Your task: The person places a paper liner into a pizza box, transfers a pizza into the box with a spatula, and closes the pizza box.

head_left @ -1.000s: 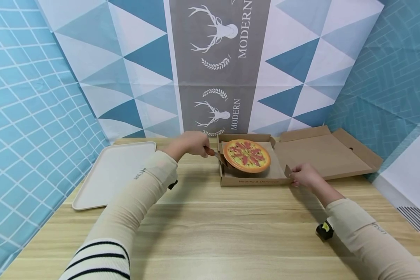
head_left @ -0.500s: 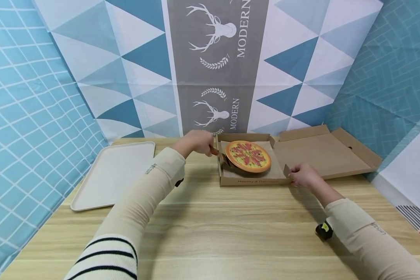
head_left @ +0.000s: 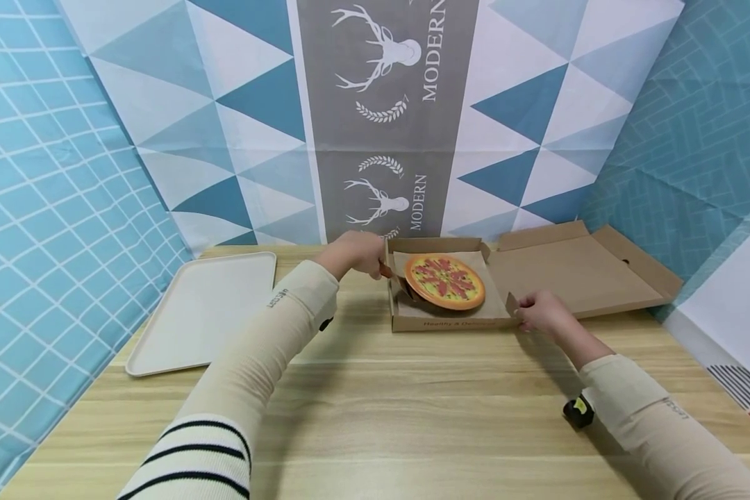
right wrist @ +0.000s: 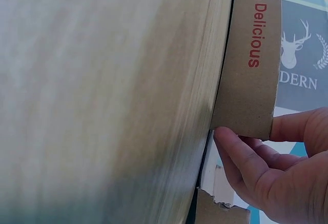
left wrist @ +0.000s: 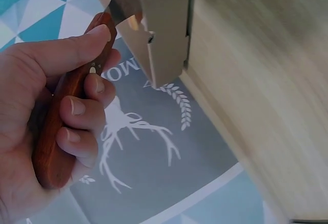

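Observation:
My left hand (head_left: 359,253) grips the wooden handle of a pizza server (left wrist: 57,142), fingers curled round it and thumb along the top. The metal blade reaches over the left wall of an open cardboard pizza box (head_left: 437,324) to the left edge of a whole pizza (head_left: 445,280). That pizza, with red strips on yellow, lies in the box on brown paper; how far the blade goes under it is hidden. My right hand (head_left: 540,311) pinches the box's front right corner, thumb and fingers on either side of the cardboard (right wrist: 246,101).
The box's lid (head_left: 575,278) is folded out to the right. A pale rectangular tray (head_left: 206,305) lies at the left of the wooden table (head_left: 400,410). A patterned backdrop (head_left: 387,139) rises behind, with blue-tiled cloth on the left.
My left hand has moved right with the pizza server, its blade lower in the box. The pizza has shifted slightly right and down. The right hand stays at the box corner.

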Tool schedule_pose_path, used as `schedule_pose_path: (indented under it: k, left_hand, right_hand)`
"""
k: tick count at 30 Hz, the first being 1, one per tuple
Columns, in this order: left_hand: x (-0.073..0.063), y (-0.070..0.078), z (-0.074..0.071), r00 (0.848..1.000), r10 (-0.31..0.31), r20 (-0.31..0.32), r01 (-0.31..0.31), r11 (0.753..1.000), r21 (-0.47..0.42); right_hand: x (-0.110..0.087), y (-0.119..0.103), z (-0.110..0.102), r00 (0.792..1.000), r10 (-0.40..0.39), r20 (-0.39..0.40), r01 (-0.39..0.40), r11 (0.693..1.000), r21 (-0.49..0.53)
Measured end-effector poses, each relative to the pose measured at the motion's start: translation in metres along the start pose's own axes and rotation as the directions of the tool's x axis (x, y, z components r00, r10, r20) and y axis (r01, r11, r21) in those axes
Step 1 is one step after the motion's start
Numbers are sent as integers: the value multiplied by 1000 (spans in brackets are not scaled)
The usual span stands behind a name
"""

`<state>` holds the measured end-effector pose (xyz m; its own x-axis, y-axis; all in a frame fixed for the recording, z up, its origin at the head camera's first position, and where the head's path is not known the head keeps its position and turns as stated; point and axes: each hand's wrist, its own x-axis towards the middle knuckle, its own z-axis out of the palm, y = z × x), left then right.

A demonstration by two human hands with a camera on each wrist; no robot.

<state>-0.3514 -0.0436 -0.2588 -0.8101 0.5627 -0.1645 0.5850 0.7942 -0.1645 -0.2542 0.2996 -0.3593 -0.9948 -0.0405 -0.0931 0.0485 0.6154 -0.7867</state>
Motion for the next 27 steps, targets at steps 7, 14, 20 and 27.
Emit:
schedule_pose_path:
  k: [7, 14, 20, 27]
  left_hand:
    - [3, 10, -15, 999, -46, 29, 44, 997, 71]
    - [3, 21, -32, 991, -113, 70, 103, 985, 142]
    - [5, 22, -39, 989, -120, 82, 104, 978, 180]
    - [-1, 19, -46, 985, -147, 96, 131, 979, 153]
  right_hand:
    - [0, 1, -1, 1000, 0, 7, 0, 1000, -6]
    - [0, 0, -1, 1000, -13, 5, 13, 1000, 6]
    - [-1, -1, -1, 1000, -24, -3, 24, 1000, -11]
    - [0, 1, 0, 1000, -19, 3, 19, 1000, -4]
